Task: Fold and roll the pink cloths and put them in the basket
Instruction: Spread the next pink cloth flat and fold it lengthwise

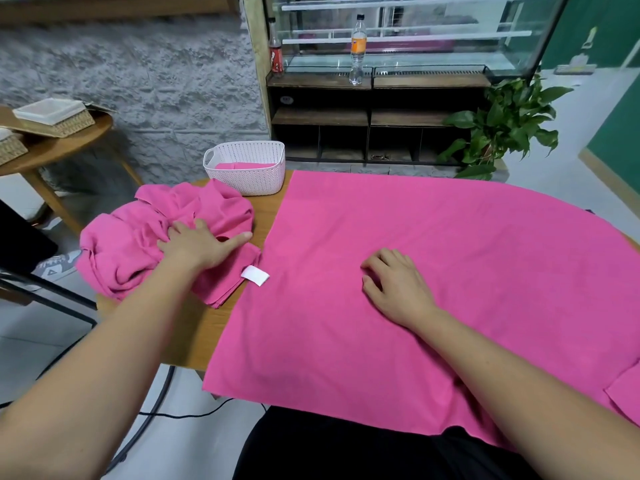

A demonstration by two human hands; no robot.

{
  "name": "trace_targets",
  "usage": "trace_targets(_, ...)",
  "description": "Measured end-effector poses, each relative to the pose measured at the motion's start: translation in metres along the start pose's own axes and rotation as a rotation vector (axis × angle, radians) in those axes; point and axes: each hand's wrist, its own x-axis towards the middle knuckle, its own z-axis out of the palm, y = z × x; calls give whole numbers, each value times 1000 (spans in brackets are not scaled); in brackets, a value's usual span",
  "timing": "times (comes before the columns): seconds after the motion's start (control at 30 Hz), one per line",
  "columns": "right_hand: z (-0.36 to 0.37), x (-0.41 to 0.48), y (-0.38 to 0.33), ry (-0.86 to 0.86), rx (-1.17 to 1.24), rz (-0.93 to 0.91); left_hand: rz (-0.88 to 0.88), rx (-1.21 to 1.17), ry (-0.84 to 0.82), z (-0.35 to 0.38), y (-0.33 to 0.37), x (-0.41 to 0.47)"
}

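Head view: one cloth lies flat for folding, the hands are well apart

The spread pink cloth [450,258] covers most of the wooden table [204,330], I think so that its edges can be brought together cleanly for the first fold; the right hand [394,284] rests near its middle with loosely bent fingers and grips nothing that I can see. The left hand [199,245] lies flat with straight, spread fingers on the crumpled pile of pink cloths [131,251] at the left table edge, probably to keep it from sliding off. The white basket [258,180] stands behind the pile, beyond both hands, with a pink piece [230,165] already inside, so the task seems only partly done
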Motion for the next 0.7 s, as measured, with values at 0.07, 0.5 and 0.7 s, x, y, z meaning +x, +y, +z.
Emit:
trace_targets(0.07,0,0,0,3,2,0,-1,6,45,10,6,-4)
trace_targets(0.5,-1,0,-1,-2,-10,0,307,50,232,13,-23,17)
trace_targets(0.7,-1,0,-1,-5,-15,2,560,-135,307,16,-47,21)
